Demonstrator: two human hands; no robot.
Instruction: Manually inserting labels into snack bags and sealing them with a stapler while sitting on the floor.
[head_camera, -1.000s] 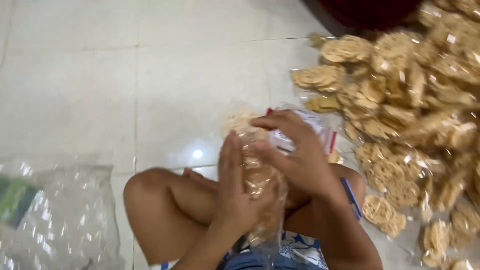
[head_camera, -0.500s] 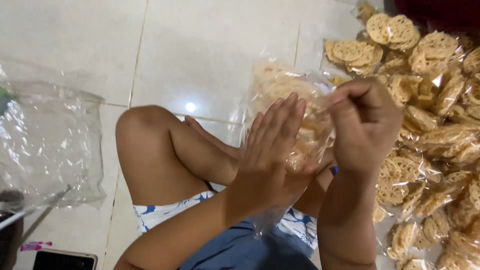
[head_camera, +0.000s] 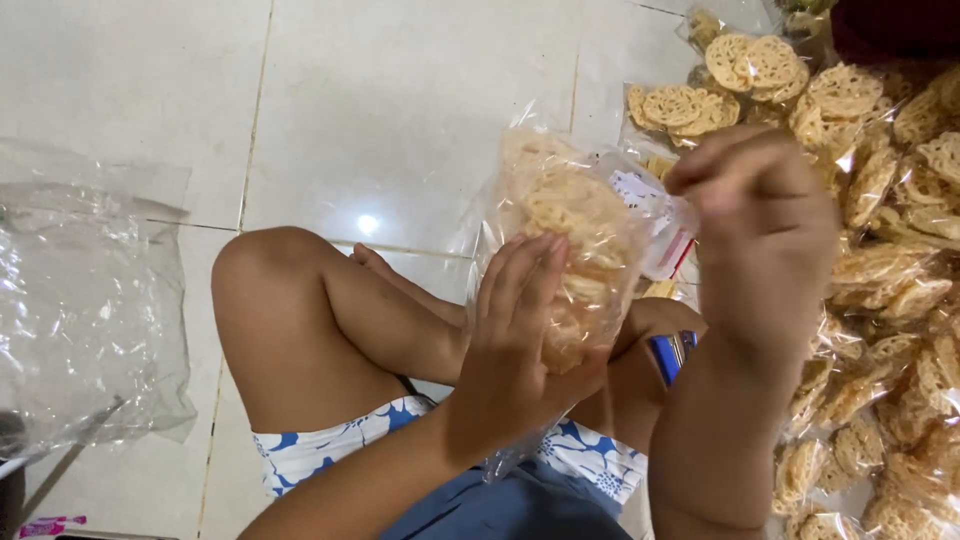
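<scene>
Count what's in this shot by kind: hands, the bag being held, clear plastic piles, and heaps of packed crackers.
Hands: 2, left hand and right hand
Held bag of crackers: 1
Clear plastic pile: 1
Heap of packed crackers: 1, packs too many to count
Total: 5

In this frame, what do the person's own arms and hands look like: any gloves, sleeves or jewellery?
Both arms are bare as far as the view shows, with no sleeves. The left hand and the right hand wear no gloves, and no rings, watch or bracelet show. The right hand is somewhat blurred, so small details there cannot be told.
</scene>
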